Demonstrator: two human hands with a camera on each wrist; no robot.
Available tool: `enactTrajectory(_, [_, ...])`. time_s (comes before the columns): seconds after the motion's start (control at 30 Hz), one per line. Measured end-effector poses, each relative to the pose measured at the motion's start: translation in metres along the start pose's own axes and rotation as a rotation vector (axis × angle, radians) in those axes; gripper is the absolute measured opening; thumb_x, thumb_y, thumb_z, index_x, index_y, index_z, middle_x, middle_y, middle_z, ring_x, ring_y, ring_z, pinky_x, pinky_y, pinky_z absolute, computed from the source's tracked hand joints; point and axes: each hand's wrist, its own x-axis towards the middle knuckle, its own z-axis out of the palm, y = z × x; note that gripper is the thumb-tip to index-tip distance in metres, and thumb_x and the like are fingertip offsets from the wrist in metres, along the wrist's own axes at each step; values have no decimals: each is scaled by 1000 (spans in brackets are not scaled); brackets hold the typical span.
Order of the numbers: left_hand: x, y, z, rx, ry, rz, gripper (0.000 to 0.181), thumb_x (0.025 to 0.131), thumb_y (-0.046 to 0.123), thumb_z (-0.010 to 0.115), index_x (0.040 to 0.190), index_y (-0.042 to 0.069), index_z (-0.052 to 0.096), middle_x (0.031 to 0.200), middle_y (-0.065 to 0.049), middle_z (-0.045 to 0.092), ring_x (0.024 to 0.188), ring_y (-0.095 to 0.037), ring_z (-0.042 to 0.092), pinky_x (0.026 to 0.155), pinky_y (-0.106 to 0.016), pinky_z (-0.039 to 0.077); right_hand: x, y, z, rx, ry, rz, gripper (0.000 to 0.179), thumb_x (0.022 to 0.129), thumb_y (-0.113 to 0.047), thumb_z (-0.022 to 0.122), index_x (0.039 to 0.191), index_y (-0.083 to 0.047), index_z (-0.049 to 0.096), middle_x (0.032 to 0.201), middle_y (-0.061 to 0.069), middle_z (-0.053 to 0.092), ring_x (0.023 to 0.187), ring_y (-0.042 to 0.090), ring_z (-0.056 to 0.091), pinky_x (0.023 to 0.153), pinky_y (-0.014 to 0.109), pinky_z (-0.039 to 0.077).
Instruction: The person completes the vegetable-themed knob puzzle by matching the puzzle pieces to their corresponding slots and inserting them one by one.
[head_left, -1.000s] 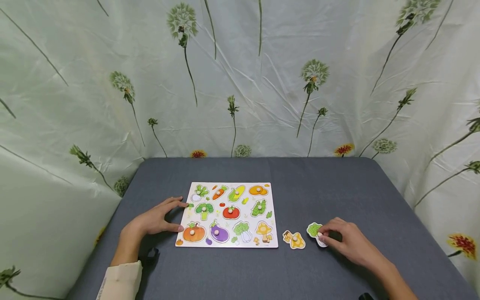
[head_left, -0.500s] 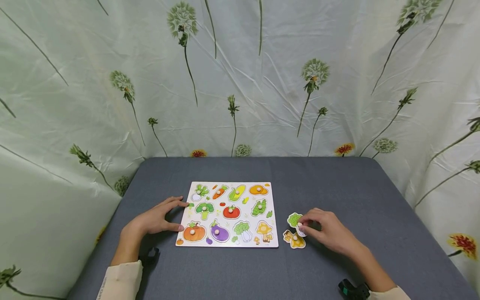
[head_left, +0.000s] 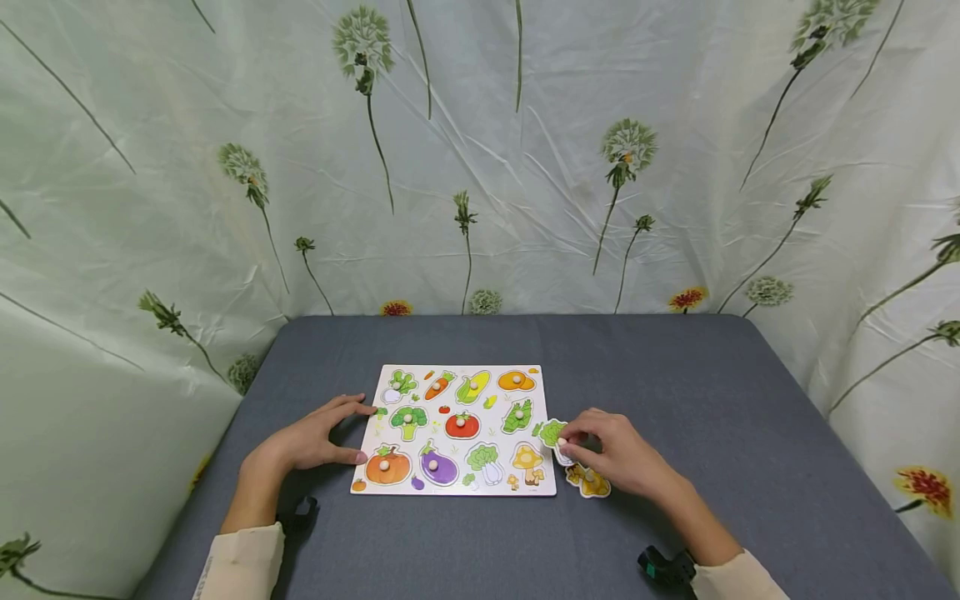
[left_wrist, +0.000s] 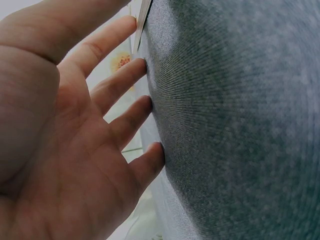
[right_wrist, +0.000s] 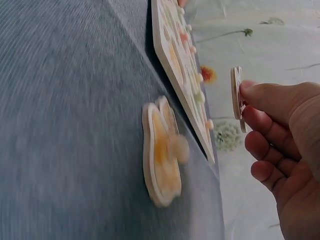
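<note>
A white puzzle board [head_left: 491,487] printed with vegetables lies flat on the table, most of its places filled by knobbed pieces. The bok choy and mushroom places at the lower right show no knobs. My right hand [head_left: 618,454] pinches a green-and-white bok choy puzzle piece [head_left: 552,432] by its knob, held in the air over the board's right edge. In the right wrist view this piece [right_wrist: 236,92] appears edge-on. Below it a yellow mushroom puzzle piece [head_left: 595,483] lies on the table. My left hand [head_left: 311,437] touches the board's left edge with spread fingers.
A grey cloth covers the table [head_left: 660,358]. Behind and beside it hangs a pale curtain [head_left: 525,208] printed with dandelions. A black wrist device [head_left: 666,567] is on my right wrist.
My right hand has moved left with the bok choy piece, from the table right of the mushroom piece to above the board's right edge. The left hand has stayed put.
</note>
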Motion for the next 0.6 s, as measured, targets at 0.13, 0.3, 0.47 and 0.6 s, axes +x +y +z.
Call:
enactTrajectory(0.13, [0,1,0,0,1,-1,84,78,51,87,148,21,53,166,-21,29,151,-53,25,112,-75,28,7,-5,10,29,-21,-2,7,94,-24,77,102,-25,76,90,-17,65,81,-1,57,69,28,52])
enactTrajectory(0.3, [-1,1,-1,0,4,3,83,78,50,87,148,21,54,166,-21,30,151,-53,26,112,-74,28,17,-9,24,58,-42,-32,8,95,-23,76,103,-22,76,90,-15,66,80,-1,56,67,27,51])
enactTrajectory(0.47, [-1,1,-1,4,5,5,83,78,50,87,148,21,54,166,-21,30,150,-53,26,112,-74,29,25,-16,38,85,-55,-53,9,95,-21,76,103,-21,76,88,-14,65,79,-1,56,68,28,53])
enactTrajectory(0.6, [-1,1,-1,0,2,2,83,78,51,87,148,21,54,166,-21,30,150,-53,26,111,-75,28,31,-22,47,104,-67,-61,9,94,-21,77,103,-20,77,89,-13,67,82,-1,58,73,27,54])
